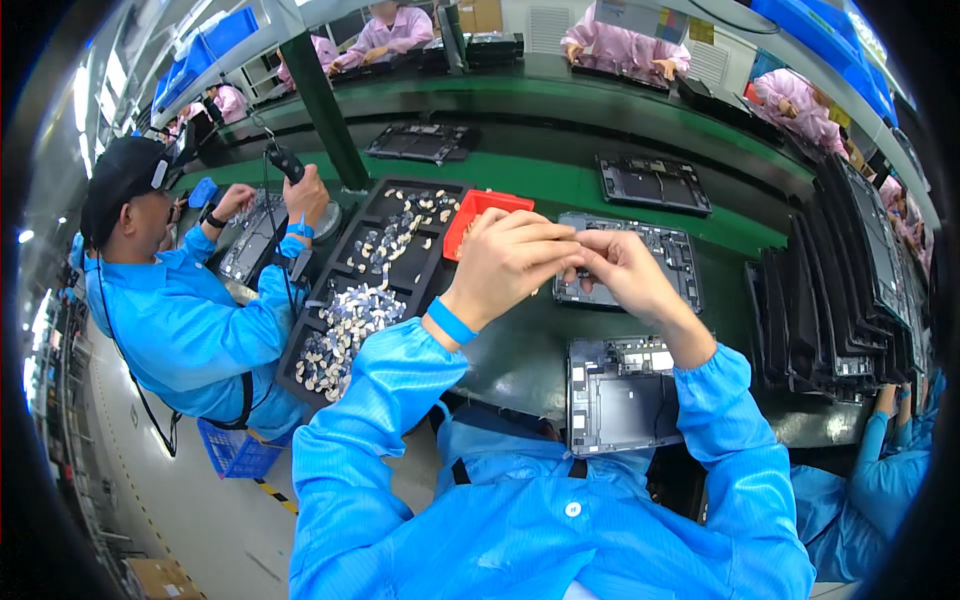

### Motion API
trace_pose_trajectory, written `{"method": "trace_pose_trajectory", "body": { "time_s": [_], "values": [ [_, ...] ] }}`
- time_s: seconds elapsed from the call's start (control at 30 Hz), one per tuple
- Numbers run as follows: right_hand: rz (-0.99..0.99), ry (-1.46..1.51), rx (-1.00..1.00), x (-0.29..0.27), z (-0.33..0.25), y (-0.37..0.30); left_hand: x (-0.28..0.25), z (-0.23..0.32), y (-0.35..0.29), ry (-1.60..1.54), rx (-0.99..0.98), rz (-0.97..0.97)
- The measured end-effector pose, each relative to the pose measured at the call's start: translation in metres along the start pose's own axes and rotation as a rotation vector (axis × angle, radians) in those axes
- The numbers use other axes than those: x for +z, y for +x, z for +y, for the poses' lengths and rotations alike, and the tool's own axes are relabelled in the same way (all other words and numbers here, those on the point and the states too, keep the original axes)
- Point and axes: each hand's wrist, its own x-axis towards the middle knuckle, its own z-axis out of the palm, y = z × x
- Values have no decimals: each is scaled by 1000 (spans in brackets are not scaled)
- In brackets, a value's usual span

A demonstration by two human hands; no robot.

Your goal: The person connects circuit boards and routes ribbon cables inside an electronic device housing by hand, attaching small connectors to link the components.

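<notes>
In front of my chest the fingertips of both hands come together. My left hand (508,258) has its fingers pressed together in a pinch, and my right hand (628,268) pinches against it with thumb and forefinger. Whatever small thing lies between them is hidden by the fingers. Under and behind my right hand lies an open tablet-like device housing (675,255) with exposed circuit parts. A second open housing (630,408) sits closer, at the bench's near edge below my right wrist. Just behind my left hand stands a red bin (486,205), partly covered by it.
Left of my hands, a black compartment tray (408,268) holds many small pale and dark pieces (350,325). Stacked dark housings (810,300) stand at the right. Farther housings (655,185) lie on the green line. A co-worker (190,300) at left grips a black tool (287,163).
</notes>
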Motion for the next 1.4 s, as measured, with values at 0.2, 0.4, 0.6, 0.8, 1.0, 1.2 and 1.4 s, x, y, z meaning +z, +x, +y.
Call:
{"method": "trace_pose_trajectory", "body": {
  "time_s": [0.2, 0.4, 0.6, 0.8, 1.0, 1.2, 1.4],
  "values": [
    [-185, 261, 68, -9, -11, 11, 0, -7, -1, 43, 57, 26],
    [-123, 220, 180, -5, -3, 15, 2, -19, -8, 53, 25, 40],
    [-167, -48, 64, 1, -2, 12, 3, -18, -15, -66, -70, 17],
    [-160, -79, 5, 6, 0, 22, 6, -31, -15, -220, -141, 29],
    [-97, -133, 19, 4, 20, 42, 11, -64, -8, -158, -259, 118],
    [94, 81, 77, -5, 44, 54, 34, -90, -18, -261, -644, 159],
    [49, 119, 22, 1, 43, 52, 27, -71, -19, -949, -815, 66]
  ]
}}
